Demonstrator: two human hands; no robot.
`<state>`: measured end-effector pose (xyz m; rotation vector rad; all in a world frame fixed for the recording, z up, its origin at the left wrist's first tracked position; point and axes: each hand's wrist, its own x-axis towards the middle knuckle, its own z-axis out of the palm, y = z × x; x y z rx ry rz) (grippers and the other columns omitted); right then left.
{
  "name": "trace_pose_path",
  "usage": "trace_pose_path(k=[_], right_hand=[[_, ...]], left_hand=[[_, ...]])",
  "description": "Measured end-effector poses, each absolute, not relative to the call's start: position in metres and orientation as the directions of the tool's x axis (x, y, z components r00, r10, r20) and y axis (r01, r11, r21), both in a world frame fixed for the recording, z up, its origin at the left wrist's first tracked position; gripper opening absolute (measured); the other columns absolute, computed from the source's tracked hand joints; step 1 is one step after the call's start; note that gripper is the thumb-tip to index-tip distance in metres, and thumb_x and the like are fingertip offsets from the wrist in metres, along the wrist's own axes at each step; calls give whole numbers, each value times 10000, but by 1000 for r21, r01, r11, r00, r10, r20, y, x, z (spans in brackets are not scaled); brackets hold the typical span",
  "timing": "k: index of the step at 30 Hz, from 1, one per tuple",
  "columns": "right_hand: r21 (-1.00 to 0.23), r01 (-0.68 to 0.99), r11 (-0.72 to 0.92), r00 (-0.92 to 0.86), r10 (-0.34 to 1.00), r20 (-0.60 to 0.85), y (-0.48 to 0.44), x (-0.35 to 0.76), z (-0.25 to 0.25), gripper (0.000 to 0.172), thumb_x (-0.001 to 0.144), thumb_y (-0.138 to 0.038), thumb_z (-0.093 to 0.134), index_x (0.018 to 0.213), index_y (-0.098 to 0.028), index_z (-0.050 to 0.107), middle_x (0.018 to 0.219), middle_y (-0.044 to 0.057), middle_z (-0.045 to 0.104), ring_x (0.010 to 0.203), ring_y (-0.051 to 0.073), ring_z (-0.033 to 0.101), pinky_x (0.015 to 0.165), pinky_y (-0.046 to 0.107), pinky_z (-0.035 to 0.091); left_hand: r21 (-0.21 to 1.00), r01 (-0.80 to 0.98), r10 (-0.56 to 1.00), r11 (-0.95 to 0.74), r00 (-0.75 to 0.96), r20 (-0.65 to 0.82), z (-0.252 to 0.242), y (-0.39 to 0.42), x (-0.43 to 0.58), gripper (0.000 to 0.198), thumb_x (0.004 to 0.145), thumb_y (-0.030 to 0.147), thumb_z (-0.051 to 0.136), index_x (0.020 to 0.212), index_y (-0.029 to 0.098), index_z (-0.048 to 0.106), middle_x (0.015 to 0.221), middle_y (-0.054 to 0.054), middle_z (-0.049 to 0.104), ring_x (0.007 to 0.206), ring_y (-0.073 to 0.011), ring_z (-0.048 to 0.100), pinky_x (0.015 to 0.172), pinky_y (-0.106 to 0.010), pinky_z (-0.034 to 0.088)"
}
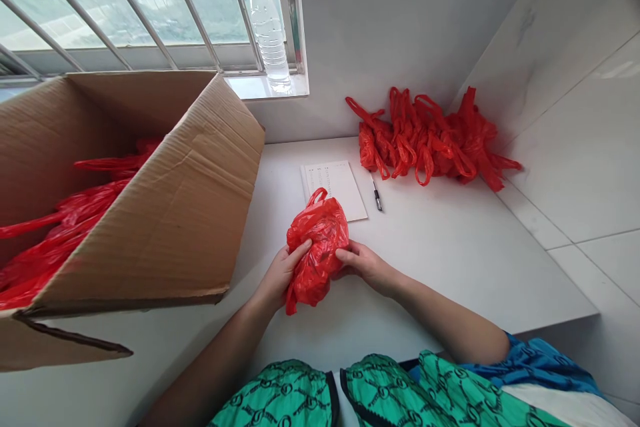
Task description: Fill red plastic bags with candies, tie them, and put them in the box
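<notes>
Between my two hands is a crumpled red plastic bag [320, 240], held just above the white table in front of me. My left hand [286, 273] grips its left side, thumb lying on top. On the opposite side my right hand [364, 263] pinches the bag, with fingers partly hidden beneath it. A loop of the bag's handle sticks up at its far end. What the bag holds, if anything, cannot be seen. Just beyond it lies an open notebook or paper pad [345, 190] with writing, partly covered by the bag.
A large open cardboard box [165, 213] holding red plastic bags [85, 207] stands at left. Several knotted red bags [430, 140] lie in a row against the back wall. A pen [377, 195] rests beside the notebook. On the windowsill stands a clear bottle [270, 33].
</notes>
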<state>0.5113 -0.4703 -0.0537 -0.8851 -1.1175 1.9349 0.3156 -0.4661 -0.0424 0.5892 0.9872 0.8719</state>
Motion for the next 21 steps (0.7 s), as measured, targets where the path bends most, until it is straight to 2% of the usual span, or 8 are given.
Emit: trace_pose_path(k=[5, 9, 13, 17, 21], right_hand=[[-922, -237, -307, -476, 864, -165, -470, 512, -62, 334, 851, -439, 690, 1096, -211, 698, 1019, 54, 723, 870, 189, 683, 805, 352, 542], [-925, -254, -281, -444, 884, -146, -468, 514, -65, 341, 850, -453, 686, 1085, -207, 707, 947, 40, 726, 825, 177, 670, 784, 349, 544], [-922, -243, -303, -454, 875, -167, -470, 513, -61, 397, 851, -508, 668, 1099, -198, 688, 972, 55, 717, 842, 198, 677, 782, 372, 555], [-926, -198, -320, -520, 835, -177, -478, 510, -54, 430, 824, -457, 727, 1156, -198, 643, 1066, 89, 707, 934, 247, 678, 802, 395, 546], [-945, -184, -271, -490, 859, -151, -485, 509, -53, 384, 819, -468, 725, 1079, -192, 663, 1054, 109, 716, 947, 281, 664, 823, 419, 523]], left_hand=[[747, -393, 844, 535, 265, -465, -46, -465, 315, 353, 805, 349, 761, 1043, 110, 659, 905, -99, 754, 733, -192, 714, 665, -250, 561], [715, -422, 830, 557, 310, -463, -47, -464, 315, 335, 811, 338, 753, 1045, 115, 663, 950, -105, 750, 776, -200, 717, 699, -254, 560], [711, -419, 825, 564, 311, -472, -45, -465, 316, 318, 822, 340, 739, 1030, 112, 662, 955, -116, 748, 787, -209, 717, 688, -258, 560], [762, -396, 854, 512, 327, -404, -38, -474, 310, 335, 830, 386, 724, 1042, 133, 665, 962, -113, 747, 833, -242, 718, 741, -302, 566], [871, -301, 897, 388, 340, -282, -20, -488, 301, 372, 798, 435, 749, 1019, 142, 688, 934, -105, 741, 857, -237, 705, 769, -284, 548]])
